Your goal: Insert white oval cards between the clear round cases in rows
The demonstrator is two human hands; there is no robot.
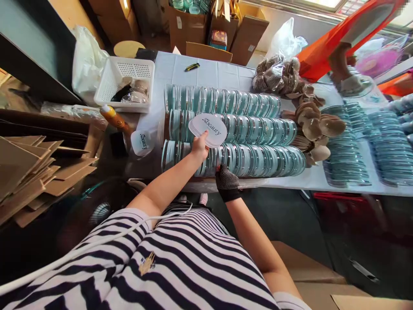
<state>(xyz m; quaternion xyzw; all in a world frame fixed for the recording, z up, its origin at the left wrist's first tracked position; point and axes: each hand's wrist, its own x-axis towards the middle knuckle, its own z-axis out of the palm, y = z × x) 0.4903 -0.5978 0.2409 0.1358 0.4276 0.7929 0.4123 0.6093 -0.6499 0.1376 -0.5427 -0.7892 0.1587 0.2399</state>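
My left hand (201, 147) is bare and closed on a stack of white rounded cards (208, 128) printed with "beauty", above the rows. My right hand (227, 181), in a black dotted glove with bare fingertips, is at the near edge of the front row of clear rounded plastic pieces (267, 160). Its fingers are bent together against the row; what they pinch, if anything, is hidden. Behind it run a middle row (254, 129) and a back row (226, 101) of similar pieces, standing on edge. White inserts show between some pieces in the front row.
On the white-covered table (226, 71) are a yellow-black cutter (192, 67), beige paddle-shaped pieces (311, 118) and stacked clear pieces (346, 159). At left are a white basket (129, 64), an orange bottle (113, 117) and another "beauty" card stack (142, 143). Across the table, someone in orange (325, 43) reaches in.
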